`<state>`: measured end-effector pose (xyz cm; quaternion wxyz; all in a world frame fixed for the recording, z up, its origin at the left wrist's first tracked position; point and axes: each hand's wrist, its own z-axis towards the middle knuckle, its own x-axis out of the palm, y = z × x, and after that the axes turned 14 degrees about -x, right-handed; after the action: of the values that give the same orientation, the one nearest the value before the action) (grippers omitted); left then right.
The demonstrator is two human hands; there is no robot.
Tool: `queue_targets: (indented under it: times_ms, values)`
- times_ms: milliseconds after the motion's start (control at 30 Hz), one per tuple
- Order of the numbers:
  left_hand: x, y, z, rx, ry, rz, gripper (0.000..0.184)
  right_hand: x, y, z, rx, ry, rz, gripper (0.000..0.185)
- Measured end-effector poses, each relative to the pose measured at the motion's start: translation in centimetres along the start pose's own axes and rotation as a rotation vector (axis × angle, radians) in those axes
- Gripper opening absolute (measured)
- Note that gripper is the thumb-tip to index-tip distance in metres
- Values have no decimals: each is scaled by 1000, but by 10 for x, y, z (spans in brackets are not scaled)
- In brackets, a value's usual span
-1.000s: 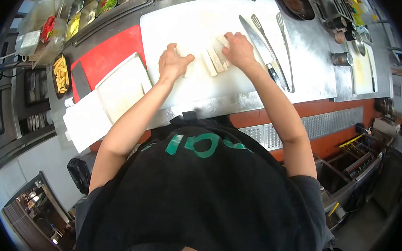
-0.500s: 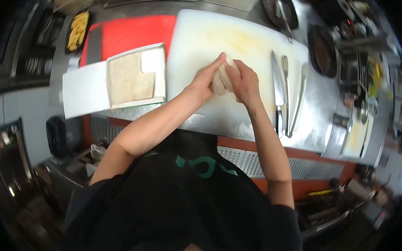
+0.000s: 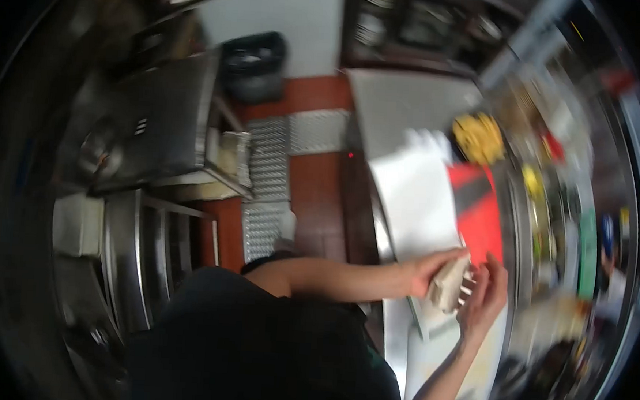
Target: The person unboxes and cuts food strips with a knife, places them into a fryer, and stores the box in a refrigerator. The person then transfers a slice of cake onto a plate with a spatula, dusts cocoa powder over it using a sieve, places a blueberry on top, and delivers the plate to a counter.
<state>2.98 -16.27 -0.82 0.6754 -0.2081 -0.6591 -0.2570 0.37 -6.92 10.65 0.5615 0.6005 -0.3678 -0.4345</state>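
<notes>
My left hand [image 3: 434, 271] is closed round a small stack of pale beige flat pieces [image 3: 447, 284], held up above the worktop. My right hand [image 3: 484, 298] is on the other side of the stack, its curled fingers against the edge where the layers show. Blur hides the exact finger contact. Beneath and beyond my hands lies an open white box [image 3: 415, 198], its lid folded out flat. A red cutting board [image 3: 480, 224] with a dark strip across it is partly under the box. A white cutting board [image 3: 485, 368] lies nearer, partly hidden by my right arm.
A dark dish of yellow sticks [image 3: 477, 138] stands past the red board. Blurred food containers [image 3: 543, 214] line the right side. To the left are a metal floor grating [image 3: 270, 160], a dark bin [image 3: 253, 64], a steel counter [image 3: 164, 110] and a steel rack [image 3: 166, 256].
My head and body have turned left, bringing the floor, bin and steel counter into view. The stack has moved from over the white board to near the box, still in my hands.
</notes>
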Motion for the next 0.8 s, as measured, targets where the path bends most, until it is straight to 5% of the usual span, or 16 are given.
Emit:
queue_targets:
  times_ms: [133,200,300,467,533,600,633,667,800]
  values:
    - [27,-101,-148,378,-232,-68,42,174,-32,64,-348,270,-46,24]
    - [38,-144,-230,536,-114,-47,39,275,-9,75,-942,647,-655,30]
    - [46,-187,-344,884,-125,-42,34,405,24,71,-1035,850,-565,32]
    - [66,-229,-513,1306,-51,154,34,551,64,77,-1034,971,-235,33]
    - [54,-241,-588,1425,126,342,53,600,59,91,-1030,1098,-139,30]
    - [75,-238,-652,1733,-87,356,52,644,34,114,-847,1261,-120,29]
    - [94,-239,-682,1854,-209,177,48,663,30,120,-674,1317,-95,28]
    - [114,-244,-712,1966,-328,-14,44,688,8,139,-729,1360,-69,28]
    - [161,-291,-838,2294,-460,-87,49,791,-13,188,-517,1576,-31,24]
